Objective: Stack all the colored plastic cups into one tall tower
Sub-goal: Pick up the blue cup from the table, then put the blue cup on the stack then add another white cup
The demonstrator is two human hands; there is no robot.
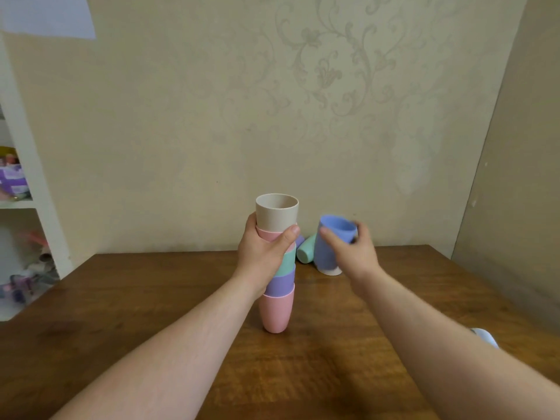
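STEP: add cup | left hand (pixel 266 253) clenched round tower (pixel 277 268) | right hand (pixel 356 250) grasping blue cup (pixel 328 247), 3 o'clock of tower | NEXT: lift, align over beige top cup (pixel 276 212), seat it.

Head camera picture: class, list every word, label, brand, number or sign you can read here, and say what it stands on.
None can be read.
Stack of cups, blue cup, green cup: plain, no print showing.
Paper sheet on the wall: looks blank.
Purple package on the shelf: may carry print, too blurred to read.
Wallpaper: floral pattern only.
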